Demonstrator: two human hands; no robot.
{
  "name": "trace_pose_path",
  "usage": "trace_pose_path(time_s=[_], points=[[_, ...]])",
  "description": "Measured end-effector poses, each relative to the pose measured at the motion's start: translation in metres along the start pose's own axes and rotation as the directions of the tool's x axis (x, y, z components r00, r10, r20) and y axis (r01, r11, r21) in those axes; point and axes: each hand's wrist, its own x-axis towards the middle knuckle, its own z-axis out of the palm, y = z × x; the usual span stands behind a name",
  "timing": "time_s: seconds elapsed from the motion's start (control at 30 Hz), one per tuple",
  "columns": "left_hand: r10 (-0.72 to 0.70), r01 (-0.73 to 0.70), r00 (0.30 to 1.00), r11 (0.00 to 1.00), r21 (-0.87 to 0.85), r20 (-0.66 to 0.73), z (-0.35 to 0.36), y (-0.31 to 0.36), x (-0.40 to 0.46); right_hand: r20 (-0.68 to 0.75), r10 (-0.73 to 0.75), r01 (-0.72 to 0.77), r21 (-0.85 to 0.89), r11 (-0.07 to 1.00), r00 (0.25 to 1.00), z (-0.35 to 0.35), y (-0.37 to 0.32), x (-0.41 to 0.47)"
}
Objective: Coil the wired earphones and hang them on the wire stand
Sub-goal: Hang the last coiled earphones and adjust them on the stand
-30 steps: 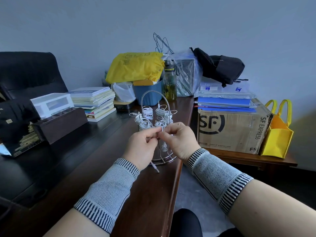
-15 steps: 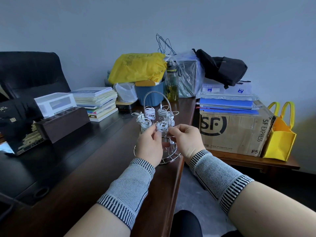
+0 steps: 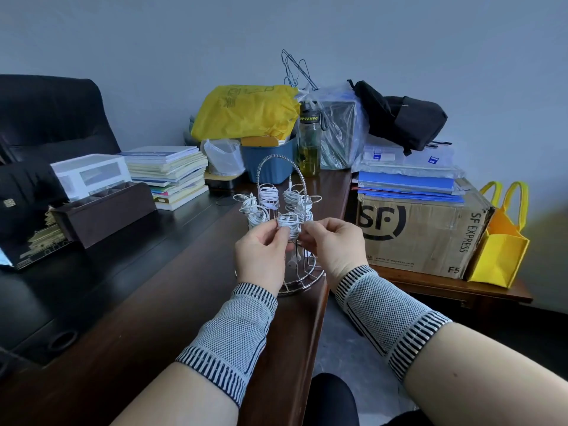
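Your left hand (image 3: 261, 250) and right hand (image 3: 333, 244) both pinch the coil (image 3: 288, 224), at the stand's (image 3: 302, 272) six o'clock side. It's light and floppy; hold its middle.

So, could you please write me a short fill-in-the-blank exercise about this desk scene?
1. Both hands, left hand and right hand, pinch a coiled bundle of ____ earphones.
2. The wire stand rests on the dark ____ desk.
3. The cardboard box is printed with the letters ____.
4. Right of the box stands a ____ tote bag.

Missing words: white; wooden; SF; yellow
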Motion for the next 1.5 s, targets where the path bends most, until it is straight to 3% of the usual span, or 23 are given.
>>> trace_pose_path(time_s=[0.17, 0.43, 0.67, 0.8, 0.9, 1.03, 1.27, 1.5], points=[[-0.008, 0.008, 1.000, 0.999, -0.034, 0.013, 0.000, -0.002, 0.000, 0.028, 0.024, -0.024, 0.016, 1.000, 0.999, 0.001, 0.000, -0.002], [-0.045, 0.042, 0.999, 0.993, -0.114, -0.024, -0.001, 0.000, 0.005, 0.032, -0.001, 0.004, -0.104, 0.995, 1.000, -0.018, 0.003, -0.002], [-0.061, 0.058, 0.998, 0.990, -0.129, -0.025, 0.000, 0.001, 0.003, 0.007, -0.018, 0.019, -0.392, 0.920, 1.000, -0.041, -0.006, 0.004], [-0.071, 0.066, 0.997, 0.989, -0.130, -0.029, -0.001, 0.002, 0.003, 0.133, -0.234, 0.251, -0.755, 0.606, 0.963, -0.035, -0.042, 0.002], [-0.081, 0.075, 0.996, 0.988, -0.137, -0.037, -0.001, 0.000, 0.005, 0.291, -0.366, 0.427, -0.821, 0.378, 0.884, -0.012, -0.070, -0.001], [-0.126, 0.123, 0.992, 0.980, -0.158, -0.010, -0.001, 0.000, 0.003, 0.445, -0.265, 0.485, -0.868, 0.108, 0.856, 0.024, -0.087, 0.000], [-0.102, 0.099, 0.994, 0.991, -0.087, -0.031, -0.001, 0.003, 0.005, 0.491, -0.043, 0.493, -0.869, 0.042, 0.870, 0.057, -0.099, -0.006], [-0.056, 0.056, 0.998, 0.998, -0.021, -0.039, -0.004, 0.001, 0.009, 0.725, -0.062, 0.685, -0.673, -0.279, 0.686, 0.047, -0.091, -0.025]])
